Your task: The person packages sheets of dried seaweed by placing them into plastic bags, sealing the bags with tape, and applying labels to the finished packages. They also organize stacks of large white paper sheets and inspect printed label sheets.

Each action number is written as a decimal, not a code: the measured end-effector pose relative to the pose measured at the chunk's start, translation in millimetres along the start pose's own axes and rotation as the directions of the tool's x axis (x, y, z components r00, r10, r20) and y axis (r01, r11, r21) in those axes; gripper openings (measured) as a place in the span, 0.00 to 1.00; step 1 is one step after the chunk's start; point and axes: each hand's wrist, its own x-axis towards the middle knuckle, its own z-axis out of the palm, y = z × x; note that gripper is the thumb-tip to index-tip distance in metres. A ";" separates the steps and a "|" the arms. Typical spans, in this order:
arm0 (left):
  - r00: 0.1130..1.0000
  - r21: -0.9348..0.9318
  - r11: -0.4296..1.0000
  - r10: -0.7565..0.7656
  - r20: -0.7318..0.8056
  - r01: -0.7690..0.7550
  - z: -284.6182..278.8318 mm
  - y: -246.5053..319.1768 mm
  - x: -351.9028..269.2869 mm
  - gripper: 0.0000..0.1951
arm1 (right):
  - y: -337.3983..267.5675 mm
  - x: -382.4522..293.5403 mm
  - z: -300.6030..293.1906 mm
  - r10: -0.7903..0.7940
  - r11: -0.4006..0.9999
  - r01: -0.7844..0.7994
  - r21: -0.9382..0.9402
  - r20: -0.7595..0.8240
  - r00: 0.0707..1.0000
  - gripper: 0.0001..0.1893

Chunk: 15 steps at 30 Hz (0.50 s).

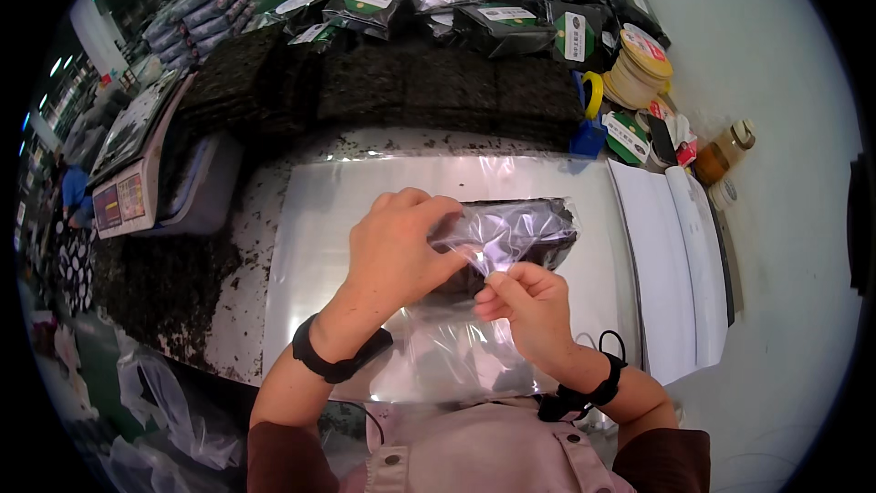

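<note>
A stack of dark dried sheets, probably seaweed, lies inside a clear plastic bag [530, 222] on a pale sheet [328, 219] over the work table. My left hand [404, 243] grips the bag's left side, its thumb under a gathered fold of film. The fingertips of my right hand [523, 301] pinch the gathered plastic at the bag's near side. Loose film spreads below both hands toward my apron. The left end of the stack is partly hidden by my left hand.
Dark pressed stacks [448, 89] line the back, with labelled packages [506, 20] behind. A scale [126, 198] and a plastic bin [219, 178] stand left. To the right are a blue tape dispenser [587, 137], tape rolls [636, 68], a bottle [725, 150] and papers [664, 267].
</note>
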 end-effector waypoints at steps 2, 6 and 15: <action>1.000 -0.023 1.000 -0.019 0.015 0.020 1.2 -0.2 1.0 0.21 | 7.0 3.8 -0.8 -0.017 0.999 0.016 -0.043 -0.029 0.999 0.07; 0.988 -0.154 0.976 0.150 -0.037 -0.154 2.2 -16.6 2.7 0.24 | 4.8 9.1 -2.3 -0.020 0.989 0.019 -0.143 -0.009 1.000 0.09; 0.992 -0.202 0.972 0.128 0.011 -0.124 8.1 -21.6 17.9 0.16 | -6.7 6.0 -21.5 -0.194 0.915 0.181 -0.361 0.000 0.981 0.09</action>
